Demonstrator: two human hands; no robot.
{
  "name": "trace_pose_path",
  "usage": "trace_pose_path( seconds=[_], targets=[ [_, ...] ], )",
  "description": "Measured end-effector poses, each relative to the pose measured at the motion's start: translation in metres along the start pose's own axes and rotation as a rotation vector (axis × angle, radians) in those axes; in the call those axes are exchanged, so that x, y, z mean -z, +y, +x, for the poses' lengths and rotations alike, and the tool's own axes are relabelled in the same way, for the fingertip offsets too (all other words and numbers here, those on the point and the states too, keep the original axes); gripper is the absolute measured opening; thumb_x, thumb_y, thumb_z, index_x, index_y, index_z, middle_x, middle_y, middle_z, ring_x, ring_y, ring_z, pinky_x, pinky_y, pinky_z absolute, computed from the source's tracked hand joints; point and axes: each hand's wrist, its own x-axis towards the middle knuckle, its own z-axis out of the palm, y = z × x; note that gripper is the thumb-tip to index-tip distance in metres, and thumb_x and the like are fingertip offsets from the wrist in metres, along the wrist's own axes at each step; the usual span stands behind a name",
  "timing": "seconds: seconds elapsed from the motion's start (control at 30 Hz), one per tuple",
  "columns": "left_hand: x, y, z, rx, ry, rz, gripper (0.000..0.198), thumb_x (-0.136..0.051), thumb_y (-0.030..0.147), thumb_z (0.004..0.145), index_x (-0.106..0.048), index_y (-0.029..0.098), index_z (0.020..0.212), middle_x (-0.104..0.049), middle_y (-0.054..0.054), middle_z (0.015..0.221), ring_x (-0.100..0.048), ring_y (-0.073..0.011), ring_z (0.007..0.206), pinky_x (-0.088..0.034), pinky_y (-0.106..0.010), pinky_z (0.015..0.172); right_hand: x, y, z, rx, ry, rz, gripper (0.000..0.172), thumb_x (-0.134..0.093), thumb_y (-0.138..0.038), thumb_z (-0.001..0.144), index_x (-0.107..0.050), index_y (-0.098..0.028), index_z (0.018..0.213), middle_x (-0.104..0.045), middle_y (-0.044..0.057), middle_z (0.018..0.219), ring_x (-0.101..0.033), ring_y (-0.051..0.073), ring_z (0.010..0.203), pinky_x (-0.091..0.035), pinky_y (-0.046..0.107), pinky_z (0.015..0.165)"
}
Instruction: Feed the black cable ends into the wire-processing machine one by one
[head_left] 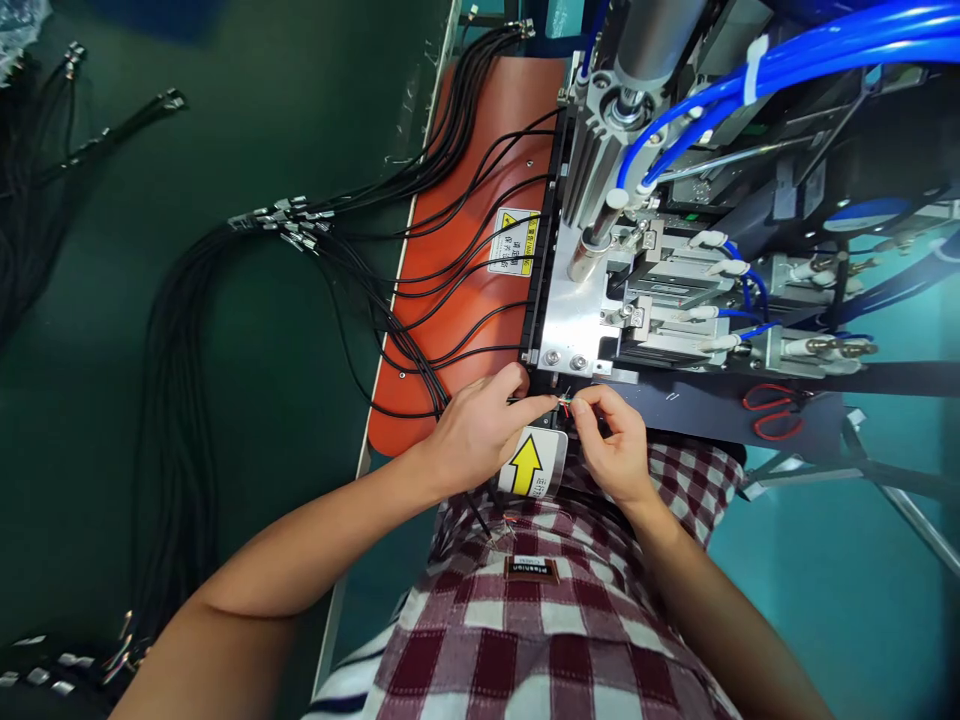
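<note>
My left hand [480,430] is closed round a black cable near the front end of the machine, its index finger stretched toward the cable's stripped end. Thin coloured wires [564,401], some red and green, fan out there between my two hands. My right hand [616,445] pinches the tips of these wires between thumb and fingers. Just beyond my hands, several black cables [480,265] run side by side into the edge of the machine's metal plate [574,310]. Below my hands is a label with a yellow arrow [527,465].
An orange sloped panel [420,390] carries the cables and a warning label [514,242]. On the dark green table [285,350] lies a long cable bundle [176,300] with metal connectors. Red-handled scissors [776,412] lie at the right. Blue air hoses [840,60] arch over the machine.
</note>
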Motion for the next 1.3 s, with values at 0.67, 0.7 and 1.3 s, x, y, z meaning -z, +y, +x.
trace_pose_path(
  seconds=[0.67,0.7,1.3],
  targets=[
    [0.0,0.001,0.0,-0.007,-0.009,-0.038,0.03,-0.043,0.015,0.091,-0.067,0.015,0.11,-0.055,-0.01,0.091,-0.058,-0.0187,0.083,-0.053,-0.03,0.069,0.009,-0.002,-0.009,-0.284,0.019,0.011,0.02,-0.051,-0.031,0.091,-0.055,-0.019,0.075,-0.044,-0.003,0.061,-0.038,0.011,0.054,-0.031,0.024,0.049],
    [0.0,0.001,0.0,-0.007,-0.011,-0.049,0.03,-0.043,0.014,0.091,-0.067,0.015,0.11,-0.055,-0.01,0.092,-0.058,-0.0187,0.084,-0.053,-0.03,0.069,0.009,-0.004,-0.009,-0.282,0.02,0.028,0.018,-0.052,-0.031,0.091,-0.056,-0.019,0.078,-0.046,-0.003,0.062,-0.04,0.011,0.054,-0.032,0.024,0.049],
    [-0.001,0.0,0.001,-0.006,0.005,-0.142,0.031,-0.043,0.008,0.089,-0.065,0.014,0.11,-0.057,-0.012,0.106,-0.06,-0.0216,0.102,-0.055,-0.033,0.082,0.002,-0.012,-0.001,-0.374,0.011,0.227,0.013,-0.06,-0.029,0.083,-0.059,-0.017,0.079,-0.048,-0.004,0.059,-0.04,0.009,0.049,-0.033,0.022,0.046]
  ],
)
